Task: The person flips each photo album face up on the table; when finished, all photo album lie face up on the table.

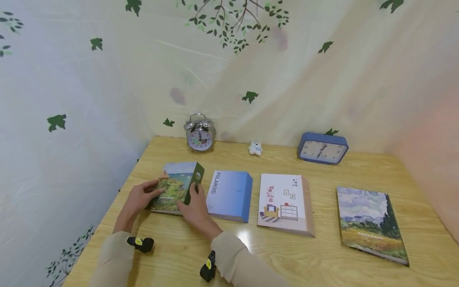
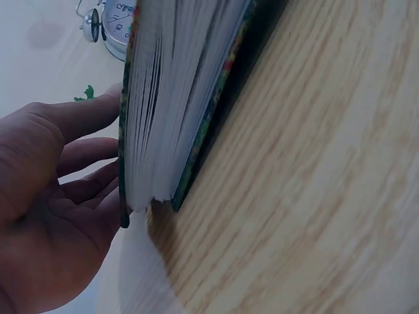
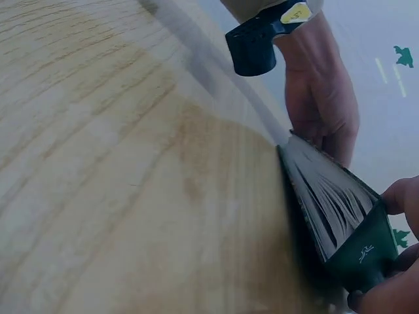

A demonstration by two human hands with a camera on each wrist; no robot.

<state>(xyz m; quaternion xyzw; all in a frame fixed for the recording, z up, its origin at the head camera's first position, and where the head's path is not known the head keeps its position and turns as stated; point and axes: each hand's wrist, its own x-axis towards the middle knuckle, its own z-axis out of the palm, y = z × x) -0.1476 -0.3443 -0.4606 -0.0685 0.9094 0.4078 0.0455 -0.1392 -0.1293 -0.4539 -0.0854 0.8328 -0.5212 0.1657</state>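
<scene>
A thick photo album [image 1: 175, 183] with a painted seaside garden cover and dark green spine lies at the table's left. My left hand [image 1: 140, 197] rests on its cover at the left side, fingers fairly straight; the left wrist view shows its fingertips against the cover beside the white page edges [image 2: 163, 98]. With my right hand [image 1: 197, 209] I grip the spine side, thumb at the front corner and fingers along the green spine [image 3: 366, 252]. Right of it lies a blue POLAROID album [image 1: 229, 195]. Some right-hand fingertips are cut off in the right wrist view.
Further right lie a white album with furniture drawings [image 1: 283, 203] and a landscape-painting album [image 1: 369, 223]. Along the back stand a silver twin-bell alarm clock [image 1: 200, 135], a small white bear figure [image 1: 255, 148] and a blue rectangular clock [image 1: 322, 148]. A leaf-patterned curtain [image 1: 222, 79] hangs behind.
</scene>
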